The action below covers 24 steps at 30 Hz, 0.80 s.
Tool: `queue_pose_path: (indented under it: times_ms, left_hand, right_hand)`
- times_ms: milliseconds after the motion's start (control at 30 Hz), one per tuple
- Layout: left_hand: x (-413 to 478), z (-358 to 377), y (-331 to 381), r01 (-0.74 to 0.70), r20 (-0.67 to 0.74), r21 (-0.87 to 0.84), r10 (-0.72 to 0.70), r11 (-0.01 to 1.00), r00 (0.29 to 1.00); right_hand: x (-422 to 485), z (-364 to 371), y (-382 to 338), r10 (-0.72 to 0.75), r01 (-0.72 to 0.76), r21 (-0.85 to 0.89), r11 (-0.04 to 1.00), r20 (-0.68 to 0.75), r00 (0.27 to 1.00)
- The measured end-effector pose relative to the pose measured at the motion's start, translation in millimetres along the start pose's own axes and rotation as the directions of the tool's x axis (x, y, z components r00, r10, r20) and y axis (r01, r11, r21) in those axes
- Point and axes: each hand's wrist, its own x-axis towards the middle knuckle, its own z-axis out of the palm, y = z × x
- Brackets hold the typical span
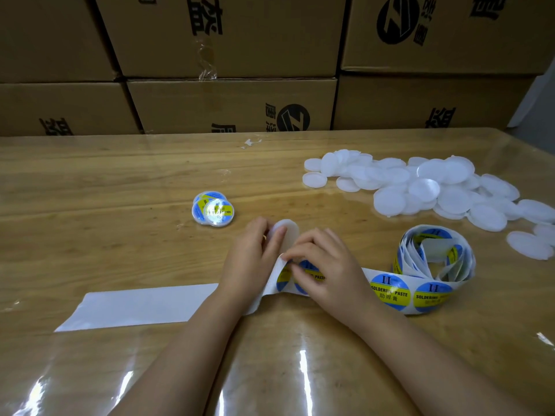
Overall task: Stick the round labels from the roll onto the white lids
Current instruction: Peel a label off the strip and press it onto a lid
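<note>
The left grip (255, 253) is clamped on a white lid (286, 232); the right grip (324, 265) pinches a label (313, 277) on the backing strip (135, 307) lying across the surface (120, 205).

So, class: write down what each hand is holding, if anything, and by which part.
The left hand holds a white lid by its rim. The right hand pinches the edge of a round label on the strip.
</note>
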Motion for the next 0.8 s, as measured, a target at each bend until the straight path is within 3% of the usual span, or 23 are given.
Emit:
queue_pose_path:
  times_ms: [200, 367, 600, 800]
  left_hand:
    - [5, -1, 2, 0.116, -0.013, -0.070, -0.117, 0.991, 0.993]
    - [3, -6, 6, 0.287, 0.039, -0.351, -0.292, 0.891, 0.956]
    - [5, -10, 19, 0.331, 0.122, -0.603, -0.326, 0.726, 0.937]
    - [4, -11, 24, 0.377, 0.187, -0.655, -0.343, 0.655, 0.920]
  right_hand:
    - [1, 1, 7, 0.198, -0.184, 0.173, 0.968, -0.065, 0.978]
    - [4, -1, 11, 0.389, -0.334, 0.354, 0.873, -0.095, 0.916]
    - [8, -7, 9, 0.579, -0.455, 0.528, 0.717, -0.089, 0.810]
    - [7, -7, 13, 0.680, -0.520, 0.557, 0.648, -0.117, 0.723]
